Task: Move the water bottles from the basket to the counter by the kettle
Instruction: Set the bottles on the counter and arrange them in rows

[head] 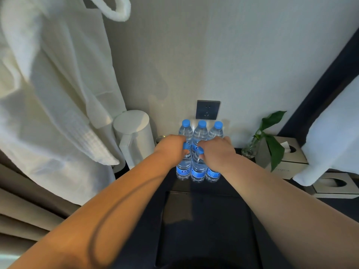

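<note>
Several clear water bottles with blue caps and blue labels stand in two rows on the dark counter (pixel 204 210), right of the white kettle (pixel 134 136). The back row (pixel 201 131) stands against the wall. My left hand (pixel 172 148) grips the top of the front left bottle (pixel 183 167). My right hand (pixel 215 150) is closed over the tops of the front middle bottle (pixel 198 169) and the front right bottle (pixel 212 174). All the bottles stand upright. No basket is in view.
A white bathrobe (pixel 58 94) hangs at the left, touching the kettle. A dark wall socket (pixel 207 109) sits above the bottles. At the right are a small plant in a glass vase (pixel 272 140), a tissue box (pixel 287 154) and a white cloth (pixel 334 133).
</note>
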Demonstrator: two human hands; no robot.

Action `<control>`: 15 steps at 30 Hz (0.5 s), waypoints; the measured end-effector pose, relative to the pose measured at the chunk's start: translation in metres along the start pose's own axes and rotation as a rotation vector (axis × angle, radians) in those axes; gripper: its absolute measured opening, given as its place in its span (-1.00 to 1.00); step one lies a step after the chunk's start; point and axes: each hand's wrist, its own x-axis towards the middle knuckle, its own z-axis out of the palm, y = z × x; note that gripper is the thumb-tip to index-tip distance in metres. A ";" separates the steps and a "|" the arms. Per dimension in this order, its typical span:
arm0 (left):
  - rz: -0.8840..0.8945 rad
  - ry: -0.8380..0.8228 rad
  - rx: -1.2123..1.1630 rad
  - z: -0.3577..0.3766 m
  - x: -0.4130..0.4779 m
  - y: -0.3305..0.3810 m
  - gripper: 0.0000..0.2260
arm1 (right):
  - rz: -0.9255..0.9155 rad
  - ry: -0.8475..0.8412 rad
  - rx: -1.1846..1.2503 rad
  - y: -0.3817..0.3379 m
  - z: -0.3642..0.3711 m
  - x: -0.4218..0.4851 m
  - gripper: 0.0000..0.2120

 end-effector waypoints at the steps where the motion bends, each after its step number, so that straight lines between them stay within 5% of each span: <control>1: -0.001 -0.002 0.003 0.000 0.000 0.000 -0.77 | 0.004 -0.004 -0.001 0.000 0.000 0.000 -0.88; 15: 0.046 -0.003 -0.016 0.001 0.001 -0.005 -0.76 | -0.023 -0.039 -0.005 0.002 -0.003 0.002 -0.65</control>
